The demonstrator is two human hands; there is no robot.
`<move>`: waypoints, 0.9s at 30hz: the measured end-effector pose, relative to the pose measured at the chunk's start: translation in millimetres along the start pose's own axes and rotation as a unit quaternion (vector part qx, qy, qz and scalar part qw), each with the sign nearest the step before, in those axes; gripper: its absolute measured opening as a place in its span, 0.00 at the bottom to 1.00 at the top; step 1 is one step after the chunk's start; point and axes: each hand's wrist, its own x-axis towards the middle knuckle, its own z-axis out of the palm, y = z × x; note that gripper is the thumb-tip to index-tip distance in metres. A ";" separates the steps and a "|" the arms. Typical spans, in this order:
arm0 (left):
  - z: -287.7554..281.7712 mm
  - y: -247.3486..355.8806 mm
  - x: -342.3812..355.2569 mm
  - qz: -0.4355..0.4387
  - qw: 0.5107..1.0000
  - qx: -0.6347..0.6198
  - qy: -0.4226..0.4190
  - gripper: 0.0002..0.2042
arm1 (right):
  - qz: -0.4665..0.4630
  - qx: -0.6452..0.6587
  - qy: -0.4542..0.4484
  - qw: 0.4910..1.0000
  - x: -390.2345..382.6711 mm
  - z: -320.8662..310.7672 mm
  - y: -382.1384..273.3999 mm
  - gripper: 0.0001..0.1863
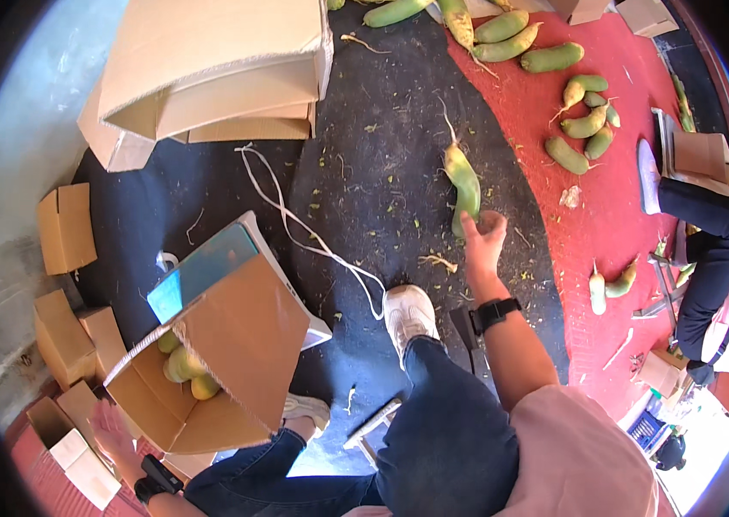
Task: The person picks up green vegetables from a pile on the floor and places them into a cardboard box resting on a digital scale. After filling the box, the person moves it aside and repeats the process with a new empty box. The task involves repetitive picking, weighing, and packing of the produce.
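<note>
— What do we record for the hands?

— We find the right hand stretched forward over the dark mat, fingers spread wide, its tips touching the near end of a long green-and-white radish that lies flat on the mat. The fingers have not closed on it. The left hand is low at the left, fingers loosely spread and holding nothing, just beside the lower corner of the open cardboard box.

— And the box?

— We note it is tipped toward us, with a few pale green radishes showing at its bottom. Most of its inside is bare cardboard, so we judge the filling to be at an early stage.

— What is left outside it?

— We count a good many loose radishes scattered on the red mat farther off, more along the top edge, and two nearer to a second person's dark trouser leg at the right. A white cord trails across the dark mat between box and radish. Flattened cartons are stacked at the top left. In our judgement most of the work is not yet done.
</note>
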 end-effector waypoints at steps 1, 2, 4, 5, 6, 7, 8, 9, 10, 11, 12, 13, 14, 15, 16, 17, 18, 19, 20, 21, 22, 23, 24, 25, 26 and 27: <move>0.8 4.8 1.7 0.012 1.000 -0.003 -0.021 0.23 | -0.011 -0.069 0.056 0.996 0.1 3.7 3.3 0.30; 16.9 8.2 -5.2 0.030 0.999 -0.016 -0.028 0.23 | -0.039 -0.093 0.013 0.995 8.4 6.7 14.7 0.33; 58.6 18.0 -33.2 0.067 0.996 -0.044 -0.042 0.23 | -0.127 -0.239 -0.008 0.963 18.1 11.1 31.5 0.32; 62.1 25.4 -40.8 0.083 0.994 -0.049 -0.056 0.23 | -0.045 -0.191 -0.055 0.979 23.3 13.3 25.7 0.29; 58.8 31.7 -45.1 0.099 0.991 -0.055 -0.065 0.23 | 0.035 -0.144 -0.106 0.983 29.7 11.3 18.4 0.27; 58.8 37.4 -45.1 0.115 0.988 -0.057 -0.087 0.23 | 0.114 -0.098 -0.156 0.976 33.6 5.6 11.1 0.24; 68.4 37.6 -60.4 0.113 0.989 -0.047 -0.083 0.23 | 0.168 0.076 -0.219 0.958 27.8 -6.3 -8.9 0.19; 56.3 34.9 -59.8 0.122 0.985 -0.052 -0.115 0.22 | 0.206 0.144 -0.198 0.947 0.1 -14.1 -54.5 0.16; 63.7 38.0 -76.8 0.159 0.974 0.011 -0.163 0.22 | 0.118 0.148 -0.281 0.941 -1.6 -37.0 -73.5 0.10; 64.1 41.5 -87.3 0.164 0.974 0.035 -0.153 0.21 | 0.045 0.147 -0.262 0.953 -31.3 -42.8 -119.1 0.18; 67.3 43.6 -95.7 0.175 0.968 0.075 -0.163 0.21 | -0.008 0.188 -0.316 0.930 -37.6 -59.3 -145.0 0.23; 68.7 44.1 -99.6 0.184 0.961 0.111 -0.172 0.21 | -0.054 0.169 -0.329 0.928 -66.8 -72.6 -187.8 0.25; 66.4 46.5 -101.9 0.215 0.956 0.121 -0.159 0.22 | -0.127 0.135 -0.385 0.904 -90.3 -85.0 -225.3 0.30; 63.2 46.4 -103.1 0.242 0.949 0.133 -0.151 0.22 | -0.195 0.120 -0.426 0.875 -113.5 -92.3 -256.8 0.35; 56.0 48.2 -103.0 0.256 0.945 0.132 -0.156 0.21 | -0.238 0.074 -0.482 0.840 -134.4 -98.3 -288.0 0.37; 51.5 49.0 -102.9 0.271 0.939 0.130 -0.164 0.21 | -0.280 0.045 -0.521 0.805 -163.3 -98.9 -316.7 0.38; 51.0 50.0 -106.1 0.278 0.938 0.126 -0.164 0.20 | -0.306 0.008 -0.559 0.771 -182.9 -94.7 -338.0 0.35; 45.0 49.0 -102.7 0.280 0.940 0.103 -0.167 0.19 | -0.309 -0.025 -0.566 0.764 -213.4 -85.2 -356.6 0.33; 40.3 49.6 -101.9 0.286 0.939 0.102 -0.164 0.19 | -0.311 -0.057 -0.571 0.757 -246.5 -70.1 -367.0 0.30; 37.0 48.4 -98.6 0.290 0.937 0.100 -0.164 0.19 | -0.349 -0.083 -0.601 0.714 -275.3 -49.0 -366.1 0.23; 34.3 45.0 -91.8 0.294 0.938 0.083 -0.164 0.19 | -0.446 -0.190 -0.630 0.607 -291.1 -26.0 -368.1 0.22; 31.8 45.7 -90.4 0.285 0.940 0.083 -0.167 0.19 | -0.454 -0.180 -0.662 0.569 -304.0 -4.7 -354.1 0.19; 28.3 47.3 -91.8 0.276 0.942 0.085 -0.169 0.20 | -0.469 -0.215 -0.674 0.529 -315.6 16.1 -341.7 0.19; 25.6 46.8 -91.0 0.265 0.945 0.088 -0.172 0.21 | -0.442 -0.252 -0.690 0.515 -322.6 35.7 -326.2 0.19; 20.3 46.3 -89.2 0.262 0.944 0.089 -0.179 0.21 | -0.447 -0.301 -0.681 0.496 -327.9 52.7 -313.6 0.19; 15.8 46.9 -88.3 0.263 0.945 0.081 -0.177 0.21 | -0.448 -0.354 -0.664 0.482 -330.9 63.4 -305.5 0.21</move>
